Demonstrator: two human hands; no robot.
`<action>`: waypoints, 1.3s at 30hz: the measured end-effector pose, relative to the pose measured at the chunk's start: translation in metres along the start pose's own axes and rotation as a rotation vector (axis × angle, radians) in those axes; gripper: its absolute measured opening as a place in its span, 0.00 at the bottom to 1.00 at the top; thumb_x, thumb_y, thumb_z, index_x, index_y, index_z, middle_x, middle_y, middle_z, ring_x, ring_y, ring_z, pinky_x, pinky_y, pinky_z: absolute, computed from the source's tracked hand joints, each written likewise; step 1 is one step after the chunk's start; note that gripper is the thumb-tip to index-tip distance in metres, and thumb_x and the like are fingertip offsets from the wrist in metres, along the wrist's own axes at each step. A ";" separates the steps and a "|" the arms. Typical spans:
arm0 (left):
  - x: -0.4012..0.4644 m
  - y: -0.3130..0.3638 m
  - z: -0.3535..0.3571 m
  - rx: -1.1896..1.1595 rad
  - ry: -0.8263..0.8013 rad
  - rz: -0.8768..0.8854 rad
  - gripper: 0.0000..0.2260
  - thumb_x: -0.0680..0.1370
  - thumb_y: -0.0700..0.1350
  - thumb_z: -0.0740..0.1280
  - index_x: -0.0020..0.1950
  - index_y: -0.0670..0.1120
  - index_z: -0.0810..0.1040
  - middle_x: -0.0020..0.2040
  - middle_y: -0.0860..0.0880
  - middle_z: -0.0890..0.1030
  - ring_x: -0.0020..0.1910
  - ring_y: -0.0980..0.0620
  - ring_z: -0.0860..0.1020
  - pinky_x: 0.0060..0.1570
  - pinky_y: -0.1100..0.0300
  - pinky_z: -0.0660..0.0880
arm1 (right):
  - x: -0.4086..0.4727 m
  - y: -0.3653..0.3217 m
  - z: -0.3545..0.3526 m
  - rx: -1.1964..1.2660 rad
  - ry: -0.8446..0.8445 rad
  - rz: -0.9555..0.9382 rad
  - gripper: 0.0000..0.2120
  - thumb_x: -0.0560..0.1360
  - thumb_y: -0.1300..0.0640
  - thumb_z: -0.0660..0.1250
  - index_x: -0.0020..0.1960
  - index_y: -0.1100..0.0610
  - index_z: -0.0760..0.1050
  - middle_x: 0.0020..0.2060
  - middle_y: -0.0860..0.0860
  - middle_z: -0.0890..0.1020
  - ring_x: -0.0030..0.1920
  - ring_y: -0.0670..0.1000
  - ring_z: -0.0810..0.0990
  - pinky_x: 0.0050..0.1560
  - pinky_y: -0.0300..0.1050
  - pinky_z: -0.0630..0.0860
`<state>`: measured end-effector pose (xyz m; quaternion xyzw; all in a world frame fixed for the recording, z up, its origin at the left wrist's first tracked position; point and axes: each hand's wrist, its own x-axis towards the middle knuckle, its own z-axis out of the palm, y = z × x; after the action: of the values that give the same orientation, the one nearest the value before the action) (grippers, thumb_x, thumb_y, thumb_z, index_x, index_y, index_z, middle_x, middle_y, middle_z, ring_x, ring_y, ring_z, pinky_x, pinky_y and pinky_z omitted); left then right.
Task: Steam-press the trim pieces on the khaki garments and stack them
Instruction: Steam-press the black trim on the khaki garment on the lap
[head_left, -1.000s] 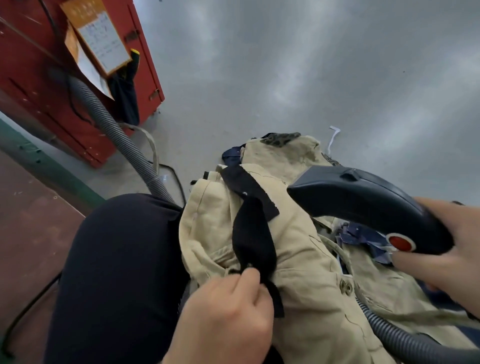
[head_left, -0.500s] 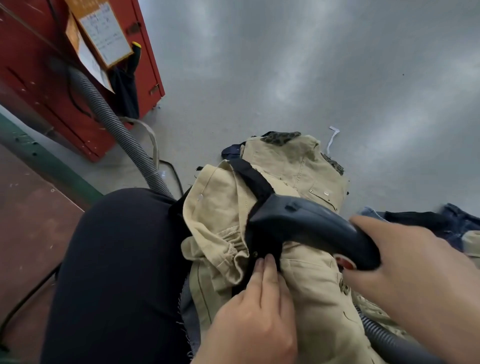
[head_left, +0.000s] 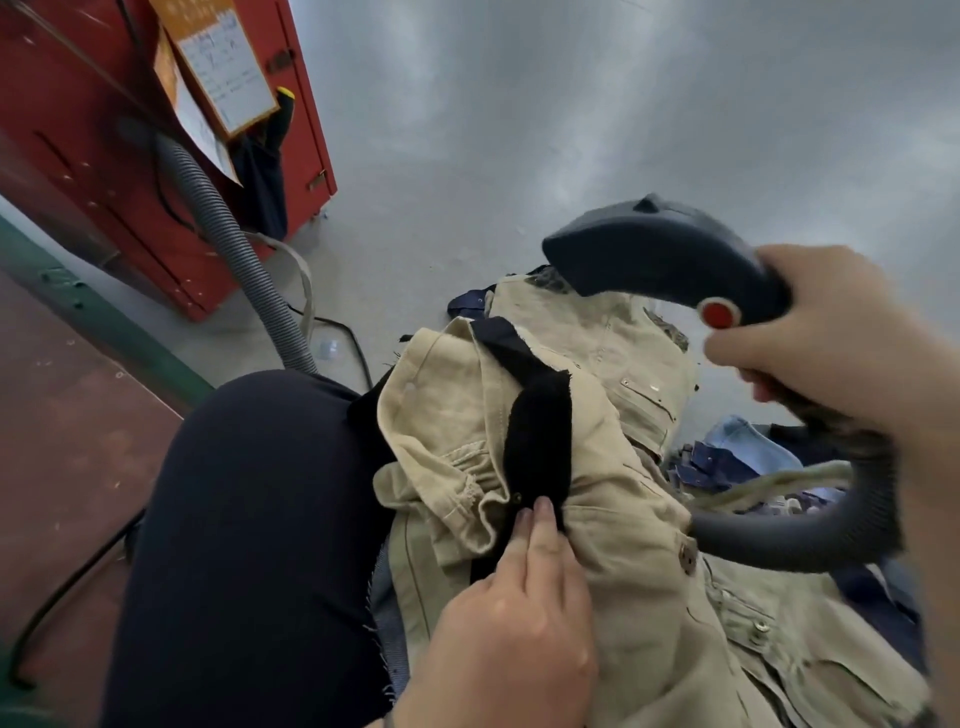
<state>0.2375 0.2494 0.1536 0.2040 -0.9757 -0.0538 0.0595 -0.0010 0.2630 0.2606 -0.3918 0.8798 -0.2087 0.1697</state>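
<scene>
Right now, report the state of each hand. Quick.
Left hand: open, straight fingers pressing the black trim piece on the khaki garment.
Right hand: closed, gripping the steam iron.

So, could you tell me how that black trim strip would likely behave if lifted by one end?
The black trim strip would probably flop: it bends limply over the khaki garment. It looks thin, likely light. The left hand pins its end, suggesting it shifts easily.

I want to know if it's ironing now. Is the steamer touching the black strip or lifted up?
Lifted up. The steamer hangs above the clothes in the right hand, clear of the black strip.
</scene>
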 end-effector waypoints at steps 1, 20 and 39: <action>-0.001 0.000 0.001 -0.006 0.005 0.005 0.14 0.68 0.41 0.62 0.44 0.41 0.86 0.50 0.40 0.83 0.46 0.50 0.84 0.28 0.66 0.76 | -0.013 0.005 -0.009 -0.010 0.004 -0.007 0.14 0.58 0.46 0.70 0.44 0.40 0.77 0.24 0.47 0.81 0.19 0.48 0.79 0.20 0.41 0.76; -0.002 0.000 0.005 -0.006 0.075 0.012 0.14 0.60 0.45 0.74 0.43 0.41 0.86 0.49 0.40 0.84 0.45 0.50 0.84 0.29 0.65 0.77 | -0.018 -0.011 0.041 -0.238 -0.155 0.078 0.05 0.68 0.55 0.71 0.42 0.50 0.75 0.28 0.49 0.79 0.29 0.52 0.79 0.31 0.43 0.73; -0.003 0.000 0.002 0.006 0.084 0.043 0.14 0.61 0.46 0.75 0.43 0.41 0.86 0.50 0.40 0.83 0.46 0.50 0.84 0.30 0.67 0.77 | -0.045 0.021 0.023 -0.157 -0.306 0.064 0.09 0.64 0.47 0.67 0.43 0.44 0.75 0.27 0.41 0.80 0.22 0.44 0.75 0.29 0.47 0.76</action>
<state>0.2401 0.2506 0.1509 0.1850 -0.9767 -0.0411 0.1010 0.0256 0.3049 0.2361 -0.4028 0.8693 -0.0718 0.2773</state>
